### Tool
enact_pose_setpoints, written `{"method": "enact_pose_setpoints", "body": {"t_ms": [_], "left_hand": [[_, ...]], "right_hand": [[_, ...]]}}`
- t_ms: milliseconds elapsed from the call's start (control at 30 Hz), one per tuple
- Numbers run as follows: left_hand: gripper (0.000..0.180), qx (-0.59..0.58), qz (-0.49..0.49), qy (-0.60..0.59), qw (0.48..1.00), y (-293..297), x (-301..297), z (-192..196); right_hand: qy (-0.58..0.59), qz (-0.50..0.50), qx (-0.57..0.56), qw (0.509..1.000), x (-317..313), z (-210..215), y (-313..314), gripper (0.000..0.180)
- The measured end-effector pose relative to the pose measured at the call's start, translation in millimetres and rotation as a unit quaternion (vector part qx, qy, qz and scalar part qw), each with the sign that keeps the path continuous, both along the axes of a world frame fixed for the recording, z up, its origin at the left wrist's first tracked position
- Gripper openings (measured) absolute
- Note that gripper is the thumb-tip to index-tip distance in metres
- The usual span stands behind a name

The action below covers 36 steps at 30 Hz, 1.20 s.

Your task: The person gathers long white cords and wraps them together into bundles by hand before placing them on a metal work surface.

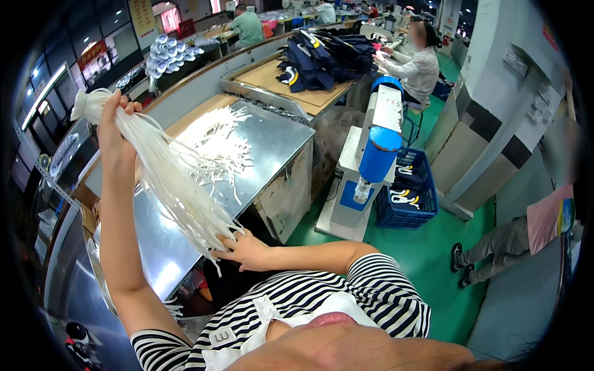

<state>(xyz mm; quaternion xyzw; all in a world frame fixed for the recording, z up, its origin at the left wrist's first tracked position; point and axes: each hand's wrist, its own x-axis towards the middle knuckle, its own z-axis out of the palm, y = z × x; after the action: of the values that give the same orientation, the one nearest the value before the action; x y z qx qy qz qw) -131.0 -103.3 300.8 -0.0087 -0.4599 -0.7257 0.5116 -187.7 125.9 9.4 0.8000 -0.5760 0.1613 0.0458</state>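
A: State of the left hand?
B: Left hand (117, 125) is closed around the upper part of a bundle of white cords (176, 179), fingers wrapped; a bunched end is seen sticking out beyond the fist

A: Where is the bundle?
B: Held up at the left, slanted down toward the right hand (247, 250); the metal-topped table (275, 127) is partly covered by it in this view, whether it is touched cannot be told

A: Right hand?
B: Placed at the loose lower ends, fingers bent and somewhat spread; whether any cords are pinched cannot be told

A: Anything else on the table?
B: A loose pile of white cords (219, 139) is spread behind the bundle, strands tangled

A: Surroundings?
B: A blue-and-white machine (380, 139) is stood on the green floor (300, 232), to the right of the table; a blue crate (405, 218) is set just beside it, dark pieces with white and yellow trim held inside. A heap of dark blue pieces (322, 62) is stacked on the brown board (253, 75) farther back, and a seated co-worker (411, 71) is seen near it
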Motion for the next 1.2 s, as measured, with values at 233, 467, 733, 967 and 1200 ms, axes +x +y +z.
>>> {"method": "enact_pose_setpoints", "body": {"t_ms": [233, 467, 733, 967, 1200], "left_hand": [[0.019, 0.022, 0.105, -0.023, 0.994, -102, 18, -4], [0.022, 0.15, 0.285, -0.045, 0.946, -124, 26, 4], [0.029, 0.138, 0.591, -0.081, 0.791, -234, 210, 26], [0.026, -0.234, 0.348, -0.199, 0.886, -79, 91, 6], [0.019, -0.189, 0.249, -0.084, 0.946, 15, 75, 66]], "right_hand": [[-0.149, 0.147, -0.135, 0.968, -20, 41, 31, 0.063], [-0.225, 0.203, -0.036, 0.952, -23, 47, 46, 0.054], [-0.444, 0.006, 0.154, 0.883, -36, -4, 83, 0.054], [-0.237, 0.104, -0.323, 0.91, -12, 147, -32, 0.035], [-0.117, 0.07, 0.139, 0.981, 74, 119, -129, 0.044]]}}
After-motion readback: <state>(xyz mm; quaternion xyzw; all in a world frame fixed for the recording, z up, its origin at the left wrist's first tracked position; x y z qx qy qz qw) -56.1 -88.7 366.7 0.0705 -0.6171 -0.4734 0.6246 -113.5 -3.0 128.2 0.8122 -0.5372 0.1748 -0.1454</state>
